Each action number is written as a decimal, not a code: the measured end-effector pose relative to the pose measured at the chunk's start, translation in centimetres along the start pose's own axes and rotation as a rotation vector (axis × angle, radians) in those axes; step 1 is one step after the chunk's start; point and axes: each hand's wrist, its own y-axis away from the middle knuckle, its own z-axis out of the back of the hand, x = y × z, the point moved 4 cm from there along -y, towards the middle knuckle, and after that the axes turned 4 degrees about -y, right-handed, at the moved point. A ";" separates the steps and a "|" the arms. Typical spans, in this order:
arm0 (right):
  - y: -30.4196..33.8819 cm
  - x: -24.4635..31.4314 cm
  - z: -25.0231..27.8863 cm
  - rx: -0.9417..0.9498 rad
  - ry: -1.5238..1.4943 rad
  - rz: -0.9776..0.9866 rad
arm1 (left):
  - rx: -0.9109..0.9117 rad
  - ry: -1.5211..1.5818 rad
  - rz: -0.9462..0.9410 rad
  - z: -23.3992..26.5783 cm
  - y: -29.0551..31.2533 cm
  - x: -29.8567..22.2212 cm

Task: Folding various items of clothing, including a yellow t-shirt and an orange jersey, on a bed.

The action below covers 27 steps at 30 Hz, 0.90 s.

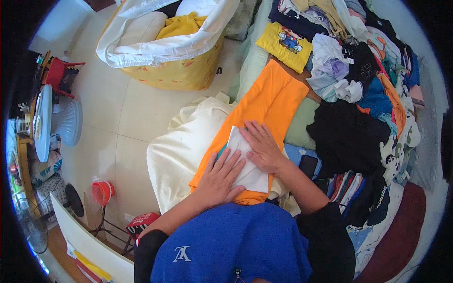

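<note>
A long orange garment (271, 94) lies spread lengthwise in front of me. On its near part rests a small white folded cloth (251, 178), with a bit of teal showing at its left edge. My left hand (218, 179) is laid flat, fingers stretched, over the left side of the white cloth and the orange fabric. Flat on the upper right of the white cloth is my right hand (264, 147), its fingers reaching onto the orange garment. Neither hand grips anything. Both palms hide part of the white cloth.
Cream fabric (172, 155) drapes to the left. A folded yellow shirt (285, 45), black garment (351, 137), dark phone (308, 165) and heaped clothes lie rightward. A yellow fabric basket (174, 73) with a white lining stands far left, a red bucket (102, 192) nearer.
</note>
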 end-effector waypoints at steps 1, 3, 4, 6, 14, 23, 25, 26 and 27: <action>0.2 -0.7 0.1 0.034 0.093 -0.064 | 0.011 -0.005 -0.004 -0.2 0.3 0.3; 0.8 -2.4 0.4 -0.013 0.117 -0.111 | 0.021 -0.007 -0.024 -0.1 0.6 0.3; 1.2 -3.4 0.5 -0.055 0.137 -0.153 | 0.020 -0.017 -0.030 0.1 0.7 0.2; 1.9 -4.8 0.5 -0.129 0.081 -0.178 | 0.010 -0.026 -0.052 1.4 -0.1 0.1; 3.8 -3.2 1.9 -0.350 0.091 -0.193 | -0.041 0.018 -0.210 4.6 -5.3 3.1; 8.2 1.7 3.3 -0.020 0.175 0.002 | 0.139 0.009 -0.277 3.5 -7.0 6.9; 8.5 2.6 2.9 0.032 0.215 0.014 | 0.155 -0.013 -0.287 3.7 -6.8 6.9; 8.7 2.7 2.8 0.035 0.210 0.011 | 0.140 -0.080 -0.316 3.9 -6.6 6.6; 8.9 2.9 2.7 0.023 0.230 0.021 | 0.126 -0.148 -0.344 4.1 -6.4 6.4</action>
